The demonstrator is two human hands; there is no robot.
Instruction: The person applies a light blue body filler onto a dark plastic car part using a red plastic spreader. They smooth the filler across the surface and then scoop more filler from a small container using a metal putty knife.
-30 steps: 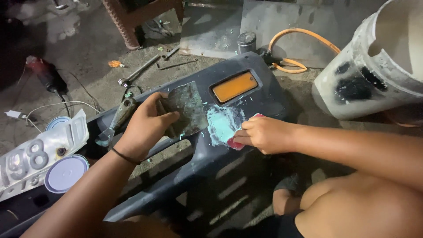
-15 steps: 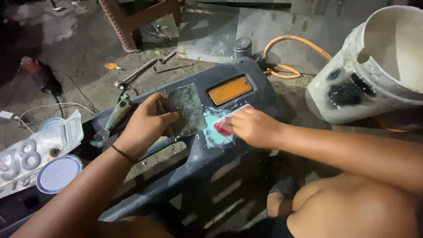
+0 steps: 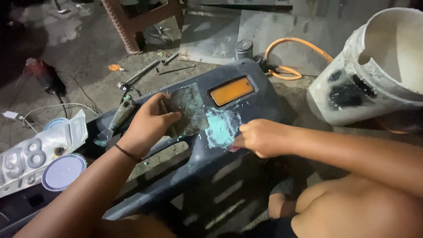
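- Your right hand has slid leftwards since a second ago, from the 3 o'clock edge of the pale green filler patch to a spot closer against it; the small spreader it pinches (only a reddish edge peeks out under the fingers) now meets the patch at its lower right corner.
- That shift reads as a spreading stroke in progress, and the patch looks a little wider and flatter than before.
- Your left hand has barely moved: its grip is closed round a smeared, dark mixing board, held tilted at 9 o'clock of the patch.
- The patch sits on the dark bumper panel, just below the orange reflector, at 6 o'clock from it.
- The filler looks wet, uneven at its edges, with green specks scattered down the panel.
- A white bucket stands at 3 o'clock, a number plate at 9 o'clock.
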